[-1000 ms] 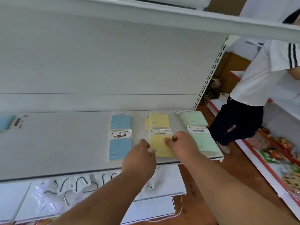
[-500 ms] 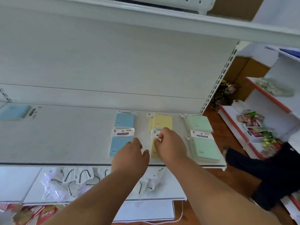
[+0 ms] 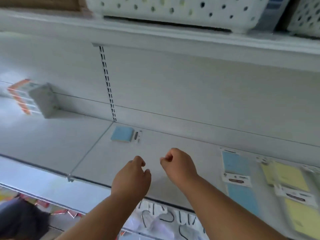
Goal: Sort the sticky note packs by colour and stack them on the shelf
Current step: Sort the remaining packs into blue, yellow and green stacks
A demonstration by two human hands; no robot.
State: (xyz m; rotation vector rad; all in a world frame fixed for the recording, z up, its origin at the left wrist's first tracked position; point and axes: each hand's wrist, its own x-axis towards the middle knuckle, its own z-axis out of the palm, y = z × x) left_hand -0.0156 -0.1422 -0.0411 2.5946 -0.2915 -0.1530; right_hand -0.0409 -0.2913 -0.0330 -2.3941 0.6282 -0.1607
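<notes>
White shelving fills the view, with the shelf point(image 3: 173, 149) carrying a lone blue sticky note pack point(image 3: 122, 134) at the back near the slotted upright point(image 3: 108, 84), well apart from the sorted blue packs point(image 3: 237, 177) and yellow packs point(image 3: 290, 186) lying in adjacent columns at the right. Both hands hover over bare shelf surface between these groups: the left hand point(image 3: 131, 179) has loosely curled fingers and grasps nothing, and the right hand point(image 3: 178, 166) is clenched with nothing visible in it. White perforated baskets point(image 3: 173, 11) sit on the shelf above.
</notes>
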